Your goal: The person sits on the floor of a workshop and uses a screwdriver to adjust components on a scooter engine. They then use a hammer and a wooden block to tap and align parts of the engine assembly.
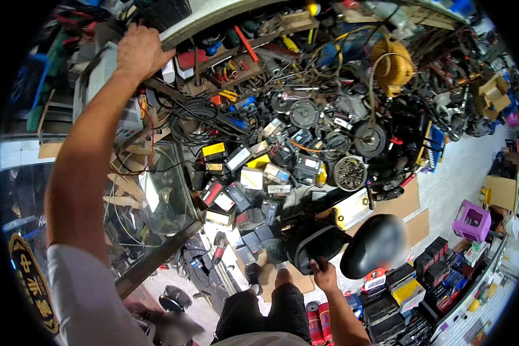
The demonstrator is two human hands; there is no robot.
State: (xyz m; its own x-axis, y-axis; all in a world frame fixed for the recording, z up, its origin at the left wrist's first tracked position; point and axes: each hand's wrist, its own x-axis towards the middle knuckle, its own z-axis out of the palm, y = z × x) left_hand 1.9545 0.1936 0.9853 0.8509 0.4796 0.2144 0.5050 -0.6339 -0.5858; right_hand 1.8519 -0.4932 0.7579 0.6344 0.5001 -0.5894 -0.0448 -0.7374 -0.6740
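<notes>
My left hand, at the end of an outstretched arm, is closed over the corner of a pale shelf frame, its fingertips partly hidden. Directly below it stands a grey vented metal box with red and black wires beside it. Close to my body, my right hand grips the lower edge of a black curved piece that looks like a padded seat. Beside that piece, to the right, is a glossy black rounded shape, partly blurred; I cannot tell what it is.
Several box-shaped batteries lie heaped ahead, with coiled black cable, wheel-like round parts and a yellow tank-like object beyond. A glass case stands left. More boxes and a purple stool are at right.
</notes>
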